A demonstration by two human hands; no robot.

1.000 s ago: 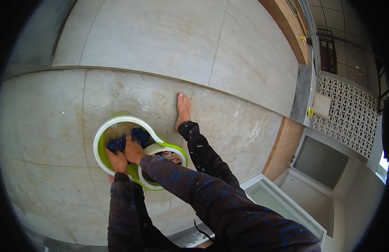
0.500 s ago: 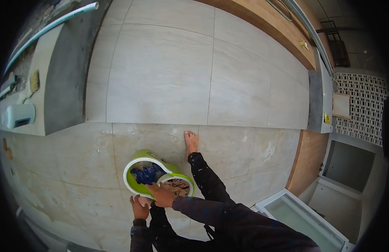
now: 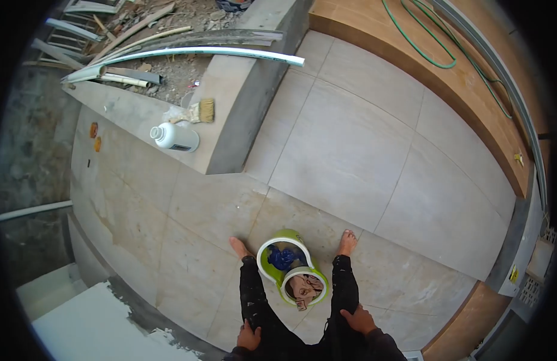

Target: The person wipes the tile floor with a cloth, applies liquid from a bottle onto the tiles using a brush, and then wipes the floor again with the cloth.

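A green and white mop bucket (image 3: 261, 249) stands on the floor between my feet. Dark blue cloth (image 3: 282, 257) lies in its larger basin. The round basket on its near side holds a bunched beige and dark cloth (image 3: 305, 289), one corner hanging over the rim. My left hand (image 3: 248, 337) is at my left thigh, its fingers closed on the black trouser leg (image 3: 254, 295). At the other thigh my right hand (image 3: 360, 319) has its fingers curled on the trouser fabric. Both hands are apart from the bucket.
A concrete ledge (image 3: 242, 108) at upper left bears a white bottle (image 3: 175, 137), a brush (image 3: 200, 111) and a long pale pipe (image 3: 230, 53). A tiled step (image 3: 344, 156) rises ahead. A green hose (image 3: 435, 60) lies on the wooden ledge at upper right.
My hands have left the bucket and come back to my thighs. The view has swung left, bringing in more of the ledge and debris. The beige cloth's corner now hangs over the basket rim.
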